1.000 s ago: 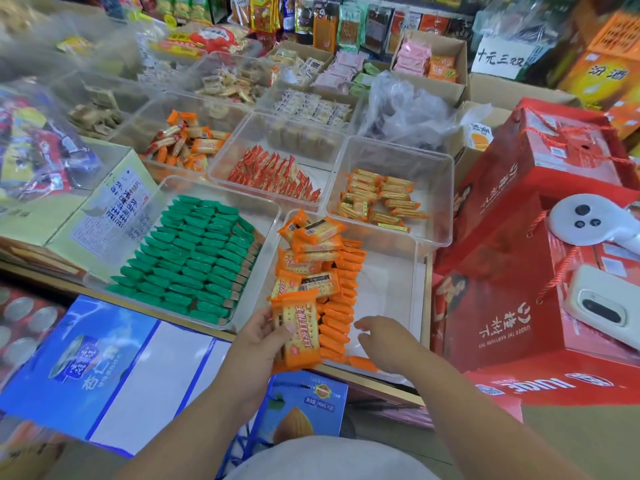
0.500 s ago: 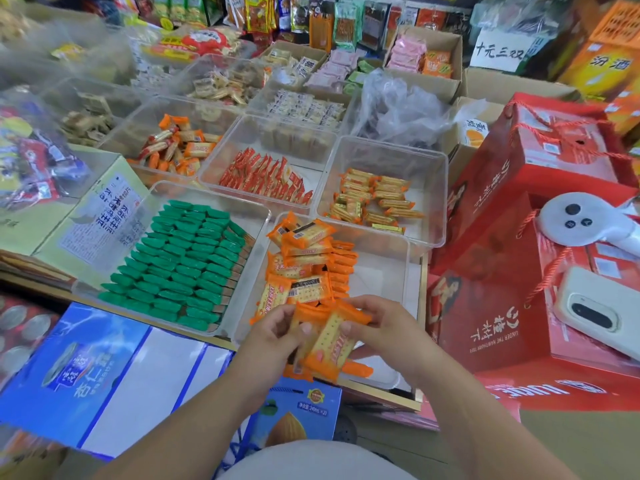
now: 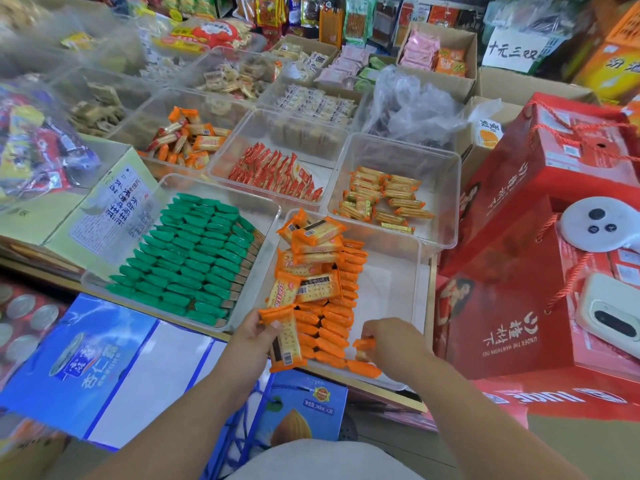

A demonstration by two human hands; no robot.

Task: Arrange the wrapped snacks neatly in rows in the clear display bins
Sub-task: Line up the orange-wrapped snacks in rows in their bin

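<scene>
Head cam, what I saw:

Left hand [image 3: 254,336] gripped one orange cracker packet [image 3: 284,337] by its left edge. The packet lay face up and lengthwise, barcode end toward me, over the near-left corner of the front clear bin [image 3: 420,271].

Right hand [image 3: 391,344] had its fingers curled and pinched a second orange packet [image 3: 363,344]. It was low at the bin's near edge, just beside the near end of the row.

The row of orange packets [image 3: 332,317] ran front to back down the bin's left-middle, packets on edge and touching. A loose heap [image 3: 311,258] of the same packets lay flat and skewed on top of the row's far half. The right part of the bin floor was bare white.

The green packets [image 3: 194,258] sat in tight rows in the bin to the left. Behind were a bin with red packets [image 3: 277,174] leaning in a line, and a bin with yellow-orange packets [image 3: 384,199] loosely piled.

Red gift boxes [image 3: 519,306] stood right of the bins, with a white controller [image 3: 595,230] on top. A blue carton [image 3: 86,358] sat below the shelf edge on the left.

I couldn't read the packet text.
</scene>
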